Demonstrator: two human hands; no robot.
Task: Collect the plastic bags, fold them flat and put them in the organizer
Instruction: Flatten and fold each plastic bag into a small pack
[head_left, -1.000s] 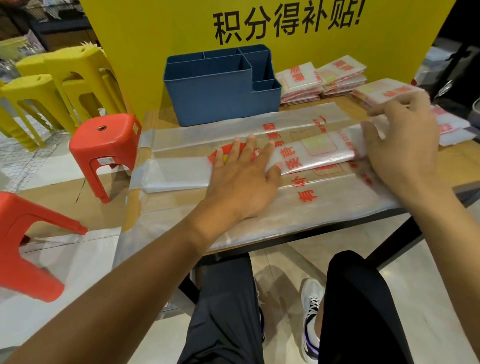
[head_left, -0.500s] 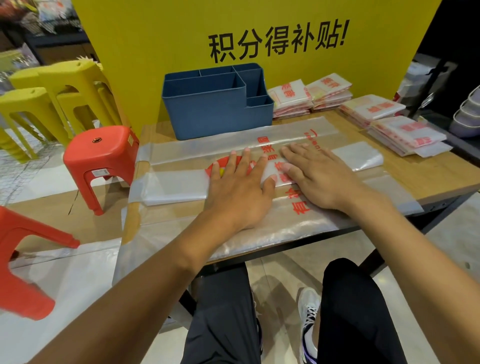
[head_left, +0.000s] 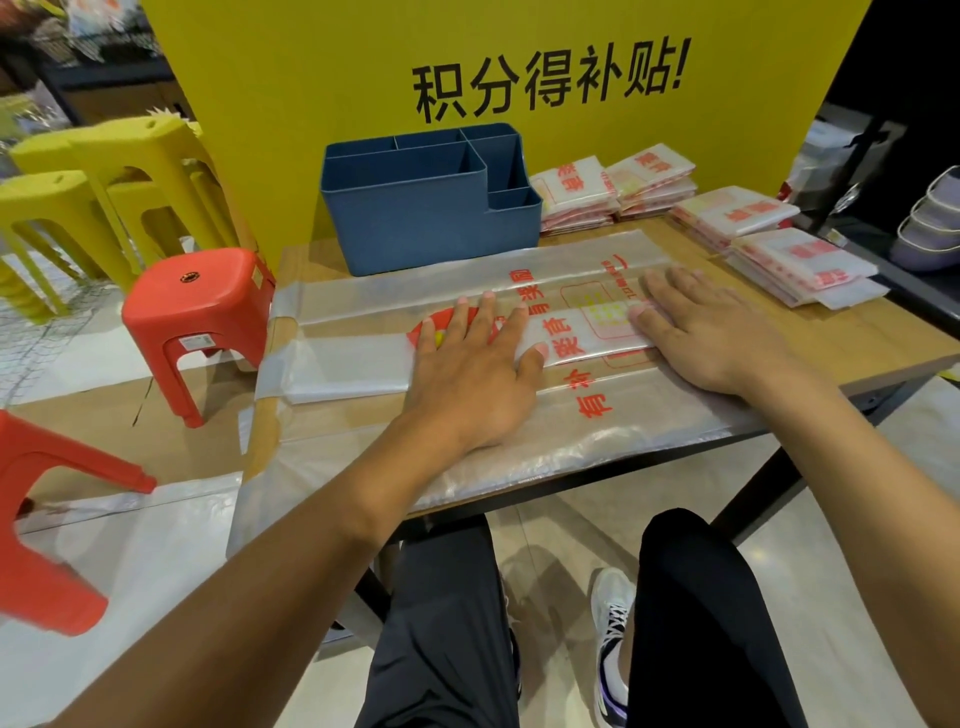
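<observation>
Head view
Left hand: the left hand (head_left: 470, 374) lies palm down with fingers straight and spread, pressing the folded strip of the plastic bag (head_left: 353, 364) near the middle of the table.
Right hand: the right hand (head_left: 711, 332) lies flat just to the right of it, fingers straight and close together, pressing the same strip where its red print shows; neither hand grips anything.
Plastic bag: clear with red characters, folded into a long narrow band running left to right; its left end reaches past the table's left edge.
Larger bag: a wider clear sheet (head_left: 597, 441) lies under the strip, covering the front half of the table and hanging over the front edge.
Organizer: a blue organizer (head_left: 415, 218) with several compartments stands at the back of the table, left of centre, against the yellow board (head_left: 519, 62); its visible compartments hold nothing I can see.
Folded bags: two stacks (head_left: 613, 187) sit just right of the organizer along the back edge; two more stacks (head_left: 779, 244) lie near the back right corner.
Table: wooden top (head_left: 883, 343) with dark legs.
Stools: a red stool (head_left: 202, 312) stands by the table's left edge, yellow stools (head_left: 104, 182) behind it, another red stool (head_left: 47, 519) tipped over nearer the camera.
Right margin: stacked bowls (head_left: 935, 223) on a dark shelf.
</observation>
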